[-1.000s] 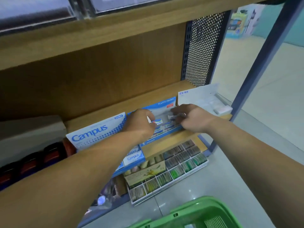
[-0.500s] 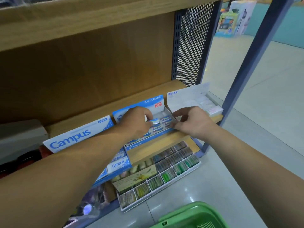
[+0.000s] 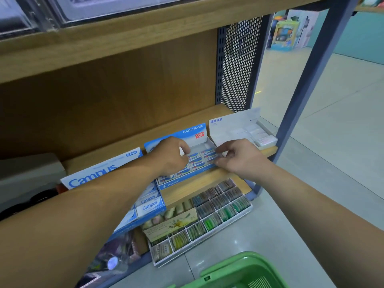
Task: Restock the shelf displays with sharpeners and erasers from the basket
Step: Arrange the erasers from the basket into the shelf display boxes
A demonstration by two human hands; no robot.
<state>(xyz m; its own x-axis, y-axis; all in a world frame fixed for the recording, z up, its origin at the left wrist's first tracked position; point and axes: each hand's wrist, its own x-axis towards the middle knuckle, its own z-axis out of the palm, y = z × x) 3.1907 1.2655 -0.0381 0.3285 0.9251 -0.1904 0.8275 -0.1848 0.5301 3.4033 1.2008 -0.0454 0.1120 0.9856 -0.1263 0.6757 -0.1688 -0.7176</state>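
A blue Pilot eraser display box point(image 3: 172, 182) sits on the wooden shelf point(image 3: 207, 177), with rows of blue-and-white erasers point(image 3: 197, 163) inside. My left hand point(image 3: 170, 156) is curled over the box's left half, and its thumb and fingers pinch a white eraser there. At the box's right end, my right hand point(image 3: 241, 159) holds the side with its thumb at the back and curled fingers at the front corner. The green basket point(image 3: 239, 269) stands on the floor at the bottom edge; its contents are out of view.
A white eraser box point(image 3: 234, 127) stands to the right on the shelf, and a blue Campus box point(image 3: 99, 173) to the left. A tray of coloured items point(image 3: 207, 219) sits on the lower shelf. A grey post point(image 3: 307, 80) and a perforated panel point(image 3: 239, 63) bound the shelf's right end.
Both hands stay on the Pilot box. The right hand slid from over the erasers to the box's right end. The camera drifted.
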